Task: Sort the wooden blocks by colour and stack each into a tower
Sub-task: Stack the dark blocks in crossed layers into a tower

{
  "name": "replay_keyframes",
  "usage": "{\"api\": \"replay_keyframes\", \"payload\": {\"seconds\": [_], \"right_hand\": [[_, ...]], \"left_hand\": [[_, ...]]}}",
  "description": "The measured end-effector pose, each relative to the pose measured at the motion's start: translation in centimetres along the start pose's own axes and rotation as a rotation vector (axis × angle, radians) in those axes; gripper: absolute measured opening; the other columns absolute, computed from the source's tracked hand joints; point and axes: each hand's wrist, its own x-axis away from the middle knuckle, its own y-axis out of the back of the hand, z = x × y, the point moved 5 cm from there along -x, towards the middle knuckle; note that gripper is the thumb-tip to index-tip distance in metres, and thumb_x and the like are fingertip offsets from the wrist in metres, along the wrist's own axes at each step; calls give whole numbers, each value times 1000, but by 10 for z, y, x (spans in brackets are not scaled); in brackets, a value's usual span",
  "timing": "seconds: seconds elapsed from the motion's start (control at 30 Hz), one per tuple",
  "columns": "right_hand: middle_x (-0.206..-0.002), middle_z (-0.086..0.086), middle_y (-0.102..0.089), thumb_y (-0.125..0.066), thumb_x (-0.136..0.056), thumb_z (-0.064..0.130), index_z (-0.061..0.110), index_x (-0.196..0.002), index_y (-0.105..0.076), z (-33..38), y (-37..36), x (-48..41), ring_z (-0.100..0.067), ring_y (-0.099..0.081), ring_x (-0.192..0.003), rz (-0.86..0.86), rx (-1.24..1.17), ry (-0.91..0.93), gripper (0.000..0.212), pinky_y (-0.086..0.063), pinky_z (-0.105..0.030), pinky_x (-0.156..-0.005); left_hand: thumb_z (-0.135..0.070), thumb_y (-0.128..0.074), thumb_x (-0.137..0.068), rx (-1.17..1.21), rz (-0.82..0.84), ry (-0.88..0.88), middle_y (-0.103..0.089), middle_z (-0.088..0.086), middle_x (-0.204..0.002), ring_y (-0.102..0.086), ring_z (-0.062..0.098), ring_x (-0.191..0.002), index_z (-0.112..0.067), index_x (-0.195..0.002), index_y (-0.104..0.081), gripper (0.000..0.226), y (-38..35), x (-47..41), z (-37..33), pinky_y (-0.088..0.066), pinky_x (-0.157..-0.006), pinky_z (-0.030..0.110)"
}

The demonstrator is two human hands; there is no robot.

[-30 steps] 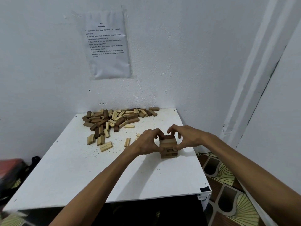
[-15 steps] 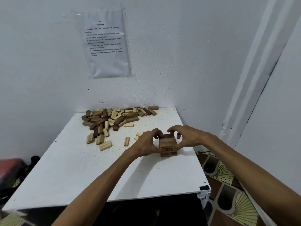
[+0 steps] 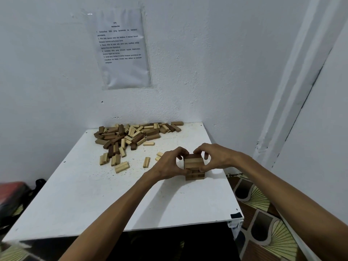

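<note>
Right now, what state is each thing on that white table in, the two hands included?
Short tower of wooden blocks: upright, a few layers, held from both sides.
Left hand: fingers curled round the tower's left side.
Right hand: fingers curled round its right side.
Heap of light and dark wooden blocks: jumbled, unsorted, near the wall.
Loose pale blocks: lying flat, apart from the heap.
White table: level, speckled.

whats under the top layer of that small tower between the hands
Below the top layer of the tower, more layers of brownish blocks show, resting on the white table. The left hand and right hand grip its sides, hiding the layers' ends.
</note>
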Motion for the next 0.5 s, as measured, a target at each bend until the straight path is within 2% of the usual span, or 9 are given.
{"api": "replay_keyframes", "payload": {"seconds": [0.07, 0.17, 0.37, 0.43, 0.5], "right_hand": [[-137, 6, -52, -81, -83, 36, 22, -147, -47, 1, 0, 1, -13, -58, -108, 5, 3, -2, 73, -45, -20, -78], [-141, 4, -50, -82, -82, 37, 23, -150, -44, 1, -1, 2, -14, -56, -113, 13, -2, -8, 78, -45, -21, -82], [-155, 7, -42, -91, -73, 44, 29, -160, -24, 4, -3, 1, -16, -44, -137, 36, -40, -2, 111, -42, -29, -104], [-153, 6, -45, -91, -72, 44, 30, -159, -25, 6, -5, -1, -15, -44, -138, 34, -23, 11, 110, -43, -33, -108], [-148, 7, -50, -91, -72, 44, 29, -157, -30, 6, -7, -3, -14, -48, -134, 30, -19, 22, 106, -44, -31, -106]], "left_hand": [[-30, -90, -74, 4, 2, 4, -65, -9, -122, -59, 13, -109, -22, -130, -57, 66, 0, 0, 0, -41, -82, 15], [-29, -91, -74, 14, 0, 7, -65, -8, -125, -58, 13, -112, -21, -132, -56, 68, 0, 0, 0, -43, -86, 24], [-40, -94, -67, 26, 18, 26, -59, -5, -140, -54, 15, -127, -24, -142, -46, 90, -1, 1, -5, -48, -103, 36], [-42, -94, -66, 28, 24, 35, -61, -1, -139, -56, 16, -127, -22, -142, -46, 93, -3, -1, -7, -48, -105, 37], [-41, -95, -66, 29, 30, 50, -64, 0, -136, -58, 18, -125, -20, -143, -47, 93, -4, -2, -9, -49, -105, 37]]}}
